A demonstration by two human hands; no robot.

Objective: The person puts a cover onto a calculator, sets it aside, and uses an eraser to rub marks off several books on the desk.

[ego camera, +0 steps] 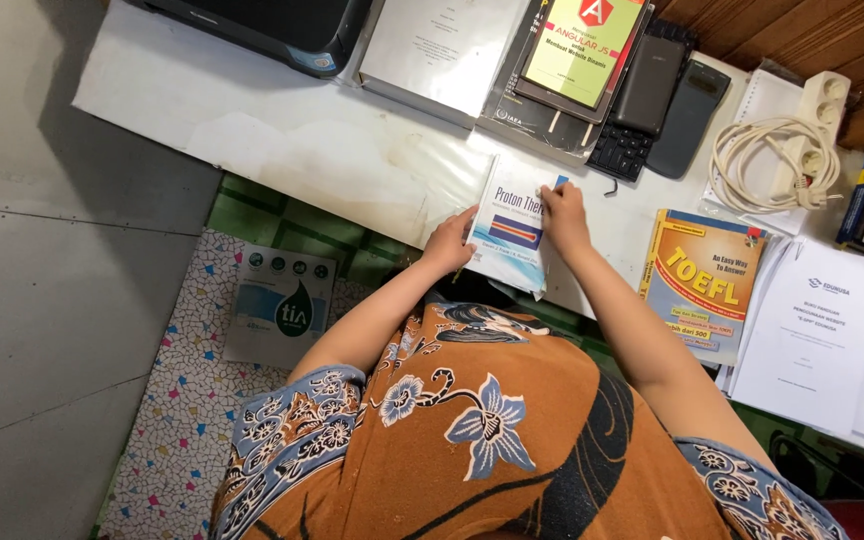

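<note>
A thin white book (512,225) with blue and red bands on its cover lies at the near edge of a low white table (312,140), partly overhanging it. My left hand (449,240) grips the book's left edge. My right hand (564,212) rests on the book's upper right corner, fingers pressed on the cover. Both arms reach forward from an orange flowered garment.
A yellow and blue book (704,285) lies to the right, beside white printed papers (817,335). Behind are a green-covered book (582,45), two dark devices (667,95), a power strip with coiled white cable (777,150) and a black printer (272,25). A paper lies on the patterned floor mat (282,310).
</note>
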